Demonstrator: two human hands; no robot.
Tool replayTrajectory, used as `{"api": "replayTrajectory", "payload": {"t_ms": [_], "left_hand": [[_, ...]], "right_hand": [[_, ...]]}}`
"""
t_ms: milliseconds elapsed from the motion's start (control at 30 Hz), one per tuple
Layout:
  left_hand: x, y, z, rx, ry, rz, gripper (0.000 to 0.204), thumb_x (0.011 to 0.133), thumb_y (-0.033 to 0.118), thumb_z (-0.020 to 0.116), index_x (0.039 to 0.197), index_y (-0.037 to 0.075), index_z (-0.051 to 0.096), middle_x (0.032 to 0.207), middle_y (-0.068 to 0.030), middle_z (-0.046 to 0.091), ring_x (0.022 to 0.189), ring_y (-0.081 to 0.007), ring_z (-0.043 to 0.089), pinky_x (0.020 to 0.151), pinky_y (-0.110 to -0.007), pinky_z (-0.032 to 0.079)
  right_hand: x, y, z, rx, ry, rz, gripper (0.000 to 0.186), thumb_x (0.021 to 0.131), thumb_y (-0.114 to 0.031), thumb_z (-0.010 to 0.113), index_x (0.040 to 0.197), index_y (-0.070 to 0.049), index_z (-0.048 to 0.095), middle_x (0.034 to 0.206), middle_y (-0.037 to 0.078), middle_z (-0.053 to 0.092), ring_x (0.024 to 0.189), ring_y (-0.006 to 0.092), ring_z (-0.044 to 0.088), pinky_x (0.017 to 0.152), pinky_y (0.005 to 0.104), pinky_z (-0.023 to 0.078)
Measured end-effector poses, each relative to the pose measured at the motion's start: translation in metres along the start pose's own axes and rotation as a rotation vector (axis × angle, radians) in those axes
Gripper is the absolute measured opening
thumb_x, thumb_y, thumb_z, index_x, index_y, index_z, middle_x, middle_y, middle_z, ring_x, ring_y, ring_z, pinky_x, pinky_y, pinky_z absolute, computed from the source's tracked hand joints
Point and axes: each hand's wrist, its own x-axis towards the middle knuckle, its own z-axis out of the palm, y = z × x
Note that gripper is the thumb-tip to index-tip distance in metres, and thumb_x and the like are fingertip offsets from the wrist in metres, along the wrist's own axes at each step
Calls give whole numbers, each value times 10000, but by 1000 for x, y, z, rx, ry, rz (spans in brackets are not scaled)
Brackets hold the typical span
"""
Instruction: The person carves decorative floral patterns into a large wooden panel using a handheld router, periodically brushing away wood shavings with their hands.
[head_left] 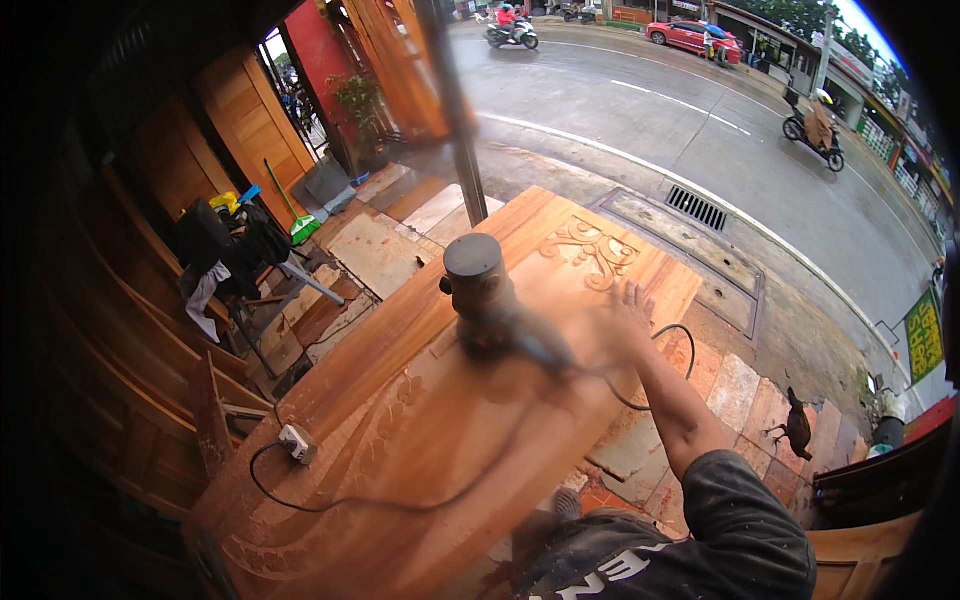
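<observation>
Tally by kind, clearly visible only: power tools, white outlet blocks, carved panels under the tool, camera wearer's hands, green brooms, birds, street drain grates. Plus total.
Power tool: 1
White outlet block: 1
Carved wooden panel: 1
Right hand: 1
Green broom: 1
Bird: 1
Drain grate: 1
Total: 7

a: what lines the left side?
b: tall wooden doors (pixel 255 110) in a dim corner, with a red wall (pixel 338 50) and a leafy plant (pixel 357 100) beyond them.
a: and the floor?
b: the floor (pixel 373 255) is a patchwork of uneven slabs and tiles, grey, cream and brick red. a green broom (pixel 304 230) stands at the left; a dark bird (pixel 797 428) at the right.
a: what lies outside?
b: a grey road (pixel 590 100) with white lines, a drain grate (pixel 697 207) near its edge, and a red car (pixel 690 38) along the far side. daylight fills that open side.
</observation>
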Motion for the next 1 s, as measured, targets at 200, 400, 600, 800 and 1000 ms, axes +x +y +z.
{"api": "replayTrajectory", "payload": {"t_ms": [200,400,600,800,1000], "left_hand": [[-1,5,-2,2,22,3,702,1125,532,334,1572,12,483,1689,-194,373,1579,-395,294,1296,-509,164],[-4,9,-2,-47,27,-9,698,1124,523,346,1570,3,479,1682,-204,380,1579,-399,291,1294,-513,168],[-2,12,-5,-75,37,-15,660,1132,475,356,1569,-5,476,1680,-218,375,1582,-398,286,1296,-512,164],[0,6,-3,-29,63,17,641,1138,454,347,1556,-8,494,1677,-218,380,1577,-393,301,1297,-507,166],[-2,5,-2,-9,84,37,624,1140,433,372,1556,-16,490,1677,-215,382,1568,-396,316,1290,-503,201]], "right_hand": [[0,0,-2,-9,-13,4,1014,962,-801,444,1695,-130,243,1765,191,149,1641,383,49,1298,589,20],[-4,-1,-3,11,-2,-5,1015,964,-797,447,1694,-123,242,1763,197,151,1641,384,53,1298,591,24],[-3,-2,-1,-17,-13,-4,1007,970,-786,447,1698,-127,223,1762,202,149,1640,388,55,1296,596,21],[0,0,4,-10,15,-9,1013,965,-794,450,1695,-125,240,1762,204,149,1639,391,55,1295,598,17],[1,-1,2,-16,15,-9,1011,961,-790,463,1691,-121,257,1760,210,153,1639,398,50,1294,596,14]]}}
